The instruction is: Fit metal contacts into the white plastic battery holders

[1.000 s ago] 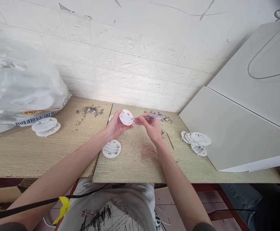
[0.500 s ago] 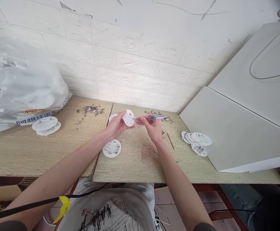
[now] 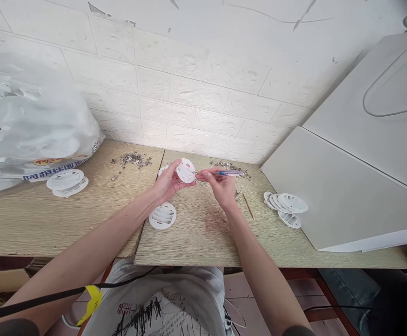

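Observation:
My left hand (image 3: 169, 183) grips a round white plastic disc (image 3: 185, 171) by its left edge, tilted above the table. A screwdriver with a clear purple-blue handle (image 3: 230, 173) is held in my right hand (image 3: 220, 183). Its tip meets the right side of the disc. Below my left hand lies another white disc (image 3: 162, 215) with slotted compartments. Part of a further disc shows behind my left hand. Small metal pieces (image 3: 230, 165) are scattered behind my right hand, and a thin wooden stick (image 3: 249, 206) lies to its right.
White discs (image 3: 293, 202) are stacked at the right beside a large grey-white panel (image 3: 361, 186). At the left are more discs (image 3: 67, 182), a metal parts pile (image 3: 136, 160) and a bulging plastic bag (image 3: 35, 126). A brick-patterned wall (image 3: 189, 88) stands behind the table.
The held disc has shifted slightly left and turned a little with my left hand. The screwdriver's handle has rotated and tipped slightly lower in my right hand.

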Demonstrator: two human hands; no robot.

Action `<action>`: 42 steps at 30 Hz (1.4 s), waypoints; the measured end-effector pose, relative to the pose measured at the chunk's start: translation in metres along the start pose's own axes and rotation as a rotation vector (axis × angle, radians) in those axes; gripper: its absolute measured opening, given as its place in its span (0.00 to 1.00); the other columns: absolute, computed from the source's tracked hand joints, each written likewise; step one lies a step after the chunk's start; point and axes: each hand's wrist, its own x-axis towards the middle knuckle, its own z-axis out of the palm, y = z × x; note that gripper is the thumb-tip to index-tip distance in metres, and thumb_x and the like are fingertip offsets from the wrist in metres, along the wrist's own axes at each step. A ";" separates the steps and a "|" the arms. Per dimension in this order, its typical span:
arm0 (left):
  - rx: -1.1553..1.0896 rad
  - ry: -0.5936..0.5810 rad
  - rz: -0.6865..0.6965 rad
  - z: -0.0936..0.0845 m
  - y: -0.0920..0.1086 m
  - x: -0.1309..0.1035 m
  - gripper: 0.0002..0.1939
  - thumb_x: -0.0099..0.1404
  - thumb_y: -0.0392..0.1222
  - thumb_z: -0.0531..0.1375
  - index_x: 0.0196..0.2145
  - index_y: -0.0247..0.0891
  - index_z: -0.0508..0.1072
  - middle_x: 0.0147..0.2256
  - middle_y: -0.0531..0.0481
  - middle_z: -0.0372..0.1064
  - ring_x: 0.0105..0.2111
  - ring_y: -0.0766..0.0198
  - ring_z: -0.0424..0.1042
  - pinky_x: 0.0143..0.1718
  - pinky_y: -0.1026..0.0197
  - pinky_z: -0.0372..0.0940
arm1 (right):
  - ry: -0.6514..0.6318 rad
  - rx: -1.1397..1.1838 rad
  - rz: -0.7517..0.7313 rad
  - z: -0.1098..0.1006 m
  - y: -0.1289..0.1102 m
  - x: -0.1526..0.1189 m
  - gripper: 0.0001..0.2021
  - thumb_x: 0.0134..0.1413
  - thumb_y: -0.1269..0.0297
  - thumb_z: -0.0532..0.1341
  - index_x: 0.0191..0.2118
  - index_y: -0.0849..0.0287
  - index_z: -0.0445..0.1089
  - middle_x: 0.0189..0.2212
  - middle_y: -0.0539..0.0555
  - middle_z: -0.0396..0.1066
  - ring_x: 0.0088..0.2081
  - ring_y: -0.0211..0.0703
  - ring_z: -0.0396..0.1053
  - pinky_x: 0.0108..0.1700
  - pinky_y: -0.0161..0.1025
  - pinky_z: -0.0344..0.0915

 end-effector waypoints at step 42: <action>0.033 -0.046 -0.010 0.003 -0.002 0.000 0.14 0.63 0.47 0.58 0.38 0.31 0.73 0.38 0.39 0.74 0.36 0.57 0.74 0.39 0.53 0.72 | 0.050 -0.113 -0.057 0.001 0.011 0.000 0.12 0.47 0.53 0.67 0.31 0.58 0.73 0.30 0.55 0.77 0.33 0.46 0.76 0.38 0.44 0.74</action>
